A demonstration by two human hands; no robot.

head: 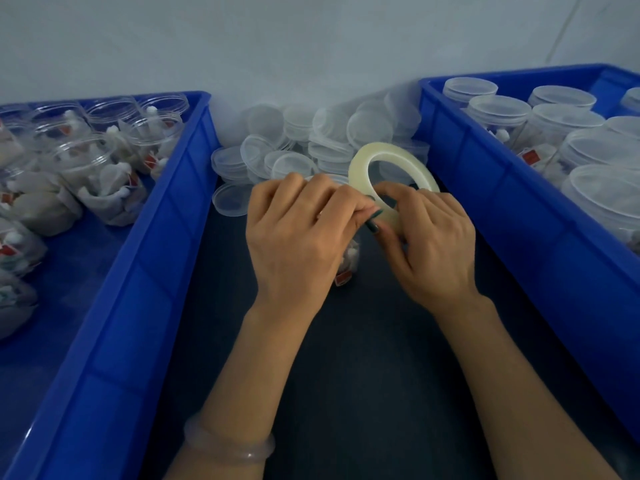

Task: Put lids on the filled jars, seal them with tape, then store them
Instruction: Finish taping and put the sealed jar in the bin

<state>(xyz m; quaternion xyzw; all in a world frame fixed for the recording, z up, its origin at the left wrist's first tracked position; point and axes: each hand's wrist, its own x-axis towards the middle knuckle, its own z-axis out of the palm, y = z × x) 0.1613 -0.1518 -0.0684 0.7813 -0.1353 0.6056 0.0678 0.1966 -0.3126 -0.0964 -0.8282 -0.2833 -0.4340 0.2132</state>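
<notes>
Clear filled plastic jar point(348, 261) | left hand point(294, 233) grips top | right hand point(436, 244) pinches translucent tape roll point(381, 150) | keep tape taut, level

The left hand point(298, 233) and right hand point(429, 237) meet, fingers curled, forearms converging.

Nothing here can be read. The small red tags point(529, 156) inside the clear jars point(568, 123) carry marks, but they are too blurred to make out.
</notes>
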